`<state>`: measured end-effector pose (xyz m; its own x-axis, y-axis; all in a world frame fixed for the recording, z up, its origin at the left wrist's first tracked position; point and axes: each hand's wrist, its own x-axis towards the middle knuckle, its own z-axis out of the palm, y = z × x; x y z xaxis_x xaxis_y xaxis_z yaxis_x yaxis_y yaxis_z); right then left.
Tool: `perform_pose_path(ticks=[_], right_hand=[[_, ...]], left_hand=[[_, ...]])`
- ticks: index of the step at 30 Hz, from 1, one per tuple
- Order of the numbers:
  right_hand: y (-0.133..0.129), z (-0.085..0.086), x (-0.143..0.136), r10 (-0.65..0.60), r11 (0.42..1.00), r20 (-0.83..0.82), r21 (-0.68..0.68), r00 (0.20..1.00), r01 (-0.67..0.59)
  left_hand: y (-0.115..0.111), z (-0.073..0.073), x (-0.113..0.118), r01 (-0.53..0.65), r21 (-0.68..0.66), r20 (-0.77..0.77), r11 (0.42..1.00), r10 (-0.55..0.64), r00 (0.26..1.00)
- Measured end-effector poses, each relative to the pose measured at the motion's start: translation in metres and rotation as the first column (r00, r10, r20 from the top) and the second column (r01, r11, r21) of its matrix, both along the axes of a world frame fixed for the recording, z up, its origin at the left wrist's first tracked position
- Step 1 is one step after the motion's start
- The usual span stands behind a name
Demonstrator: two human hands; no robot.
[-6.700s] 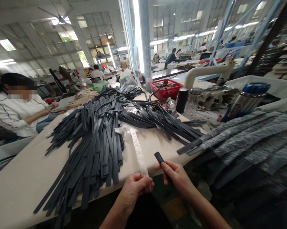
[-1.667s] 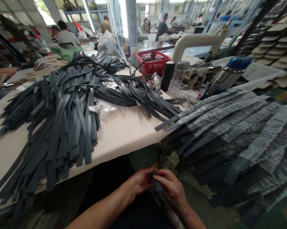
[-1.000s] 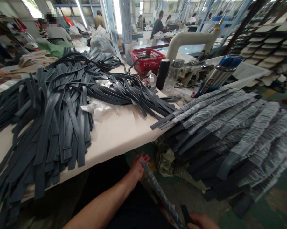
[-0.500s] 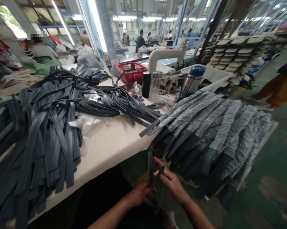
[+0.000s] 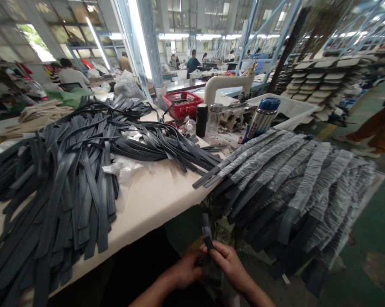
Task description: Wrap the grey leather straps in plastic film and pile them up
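Observation:
Over the gap in front of the table, a dark grey strap [image 5: 206, 226] stands up from between my hands. My right hand [image 5: 227, 261] is closed, pinching the strap between thumb and fingers. Close beside it on the left is my left hand [image 5: 188, 270], smeared by motion, its fingers near the strap's lower part; whether they grip it I cannot make out. The lower run of the strap is hidden by the hands and shadow. To the right lies a stack of straps in clear wrinkled plastic sleeves [image 5: 310, 170], their dark ends sticking out.
A big heap of bare grey straps [image 5: 93, 183] covers the left of the cream-topped table [image 5: 154, 192]. Behind are a red basket [image 5: 183, 106], a black bottle [image 5: 201, 120], a glass jar [image 5: 214, 121], a steel flask [image 5: 262, 119] and a sewing machine [image 5: 226, 81]. People sit farther back.
My right hand has moved down and now pinches the strap near its upper part. Less strap shows above the hands. My left hand has blurred. The whole view has shifted slightly.

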<state>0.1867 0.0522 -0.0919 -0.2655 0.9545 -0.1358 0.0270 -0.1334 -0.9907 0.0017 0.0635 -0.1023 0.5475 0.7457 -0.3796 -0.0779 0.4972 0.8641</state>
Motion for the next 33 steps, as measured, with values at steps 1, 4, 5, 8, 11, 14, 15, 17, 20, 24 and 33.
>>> perform_pose_path(ticks=[1,4,5,8,11,14,15,17,20,24,33], right_hand=[[-0.005,0.000,0.000,0.001,1.000,0.008,0.005,1.000,-0.001],[-0.016,-0.003,-0.001,-0.029,1.000,0.032,-0.005,0.999,0.029],[-0.018,-0.004,-0.002,-0.042,0.999,0.038,-0.009,0.998,0.042],[-0.017,-0.008,-0.008,-0.073,0.997,0.040,-0.009,0.997,0.073],[-0.011,-0.008,-0.015,-0.097,0.995,0.025,0.000,0.995,0.098],[-0.003,-0.007,-0.023,-0.121,0.993,0.016,-0.005,0.993,0.121],[-0.002,-0.006,-0.025,-0.129,0.992,0.019,-0.007,0.992,0.129],[0.001,-0.003,-0.029,-0.139,0.990,0.035,-0.002,0.990,0.139],[0.002,0.000,-0.028,-0.123,0.992,0.078,0.046,0.989,0.120],[0.002,0.001,-0.024,-0.137,0.986,0.146,0.112,0.980,0.122],[0.000,0.005,-0.035,-0.268,0.962,0.107,0.080,0.958,0.260]], left_hand=[[0.001,0.002,0.000,-0.018,-0.002,0.035,1.000,0.018,0.999],[0.003,0.004,0.004,-0.095,0.006,0.090,0.996,0.094,0.992],[0.003,0.005,0.007,-0.118,0.013,0.080,0.993,0.117,0.990],[0.004,0.007,0.015,-0.164,0.019,0.056,0.986,0.163,0.985],[0.006,0.012,0.021,-0.188,-0.001,0.133,0.982,0.187,0.973],[0.010,0.020,0.023,-0.220,0.102,0.083,0.970,0.212,0.974],[0.011,0.023,0.023,-0.240,0.150,0.035,0.959,0.237,0.971],[0.013,0.027,0.023,-0.271,0.235,-0.056,0.933,0.291,0.955],[0.015,0.031,0.020,-0.280,0.334,-0.133,0.900,0.339,0.931],[0.014,0.032,0.019,-0.333,0.349,-0.112,0.876,0.391,0.913],[0.009,0.024,0.028,-0.424,0.224,0.038,0.878,0.427,0.904]])
